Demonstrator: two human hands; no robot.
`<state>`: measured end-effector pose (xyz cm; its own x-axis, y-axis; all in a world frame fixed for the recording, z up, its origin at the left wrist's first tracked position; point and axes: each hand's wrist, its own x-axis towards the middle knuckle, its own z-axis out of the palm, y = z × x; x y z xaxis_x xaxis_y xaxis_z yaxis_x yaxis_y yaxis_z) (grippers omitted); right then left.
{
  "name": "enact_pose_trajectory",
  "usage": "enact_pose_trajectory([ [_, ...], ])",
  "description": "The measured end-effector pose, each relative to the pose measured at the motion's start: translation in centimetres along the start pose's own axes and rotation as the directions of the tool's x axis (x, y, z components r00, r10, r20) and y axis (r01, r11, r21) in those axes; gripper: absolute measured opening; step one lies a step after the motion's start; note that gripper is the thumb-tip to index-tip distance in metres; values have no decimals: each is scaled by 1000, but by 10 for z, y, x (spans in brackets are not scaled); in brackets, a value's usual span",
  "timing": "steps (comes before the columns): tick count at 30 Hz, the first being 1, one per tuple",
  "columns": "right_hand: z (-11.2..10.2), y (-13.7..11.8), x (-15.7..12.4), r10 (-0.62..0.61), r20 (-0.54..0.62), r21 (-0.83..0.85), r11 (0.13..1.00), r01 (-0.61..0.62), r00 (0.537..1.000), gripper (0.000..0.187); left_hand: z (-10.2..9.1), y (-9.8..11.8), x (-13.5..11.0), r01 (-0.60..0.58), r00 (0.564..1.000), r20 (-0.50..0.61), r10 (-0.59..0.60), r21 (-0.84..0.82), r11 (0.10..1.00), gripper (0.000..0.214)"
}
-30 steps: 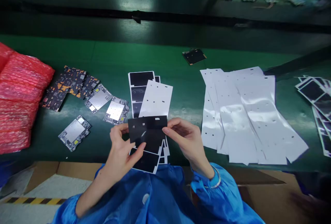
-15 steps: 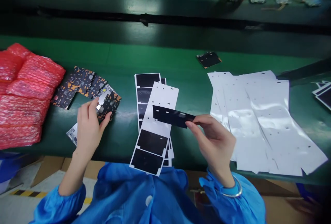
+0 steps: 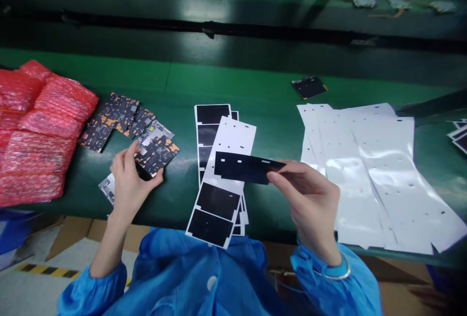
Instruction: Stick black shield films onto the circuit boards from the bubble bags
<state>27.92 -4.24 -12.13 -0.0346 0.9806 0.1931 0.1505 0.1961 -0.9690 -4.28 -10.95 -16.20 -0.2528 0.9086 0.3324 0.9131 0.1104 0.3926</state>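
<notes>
My right hand (image 3: 315,204) pinches the right end of a black rectangular adhesive sheet (image 3: 242,166) with small cut-outs, holding it above a white backing sheet (image 3: 233,136). Two black stickers (image 3: 215,201) remain on that backing's lower part. Beneath it lie more backing sheets with black stickers (image 3: 213,114). On the left, my left hand (image 3: 129,175) grips a dark circuit board (image 3: 143,172) between thumb and fingers; the hand hides much of it. Against it lies an orange-flecked circuit board (image 3: 160,153), with several more circuit boards (image 3: 122,109) overlapping behind.
Red bubble-wrap packs (image 3: 44,131) are stacked at the left. White sheets with small holes (image 3: 372,175) spread over the right side of the green table (image 3: 262,97). A black-covered board (image 3: 309,87) lies farther back. Small parts (image 3: 363,2) rest on the far ledge.
My left thumb and fingers have closed in on a dark board, its edge now showing between them. The black sheet stays in my right hand, turned slightly flatter. Another person's hand has left the far ledge.
</notes>
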Motion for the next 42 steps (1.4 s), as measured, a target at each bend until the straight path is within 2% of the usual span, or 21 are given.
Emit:
enact_pose_trajectory([
  [2,2,-6,2,40,44,105,994,-45,998,11,-6,14,0,-142,990,-38,138,-155,978,81],
  [5,12,-21,5,40,158,233,969,-77,987,12,-18,47,3,-333,940,-64,334,-370,867,86],
  [8,23,-35,7,-43,228,276,961,-22,973,16,-29,76,10,-415,897,-76,435,-480,773,93],
  [10,25,-41,7,-91,249,279,960,19,964,18,-33,86,14,-421,893,-84,441,-497,758,96],
  [13,20,-42,5,-115,247,232,971,57,962,18,-35,86,17,-424,886,-92,454,-555,715,103],
  [15,13,-42,3,-107,246,178,982,64,963,17,-34,83,16,-378,892,-52,449,-629,679,103],
  [18,5,-44,2,-73,264,126,991,41,962,14,-35,79,14,-263,906,62,419,-691,673,100],
  [22,1,-47,3,-45,280,116,993,13,959,12,-37,78,13,-218,905,113,411,-705,675,101],
  [30,2,-45,3,-31,274,139,990,-8,961,15,-36,79,14,-233,908,71,413,-733,639,100],
  [35,3,-47,5,-38,269,150,989,-2,962,16,-35,77,15,-224,910,81,407,-730,645,99],
  [39,6,-51,5,-31,250,139,990,-4,968,13,-32,77,16,-269,905,42,423,-713,647,99],
  [41,7,-53,5,-48,247,108,994,22,968,12,-33,81,16,-283,910,17,415,-706,649,92],
  [42,8,-53,5,-70,251,75,996,52,965,12,-34,83,16,-250,921,37,389,-710,658,86],
])
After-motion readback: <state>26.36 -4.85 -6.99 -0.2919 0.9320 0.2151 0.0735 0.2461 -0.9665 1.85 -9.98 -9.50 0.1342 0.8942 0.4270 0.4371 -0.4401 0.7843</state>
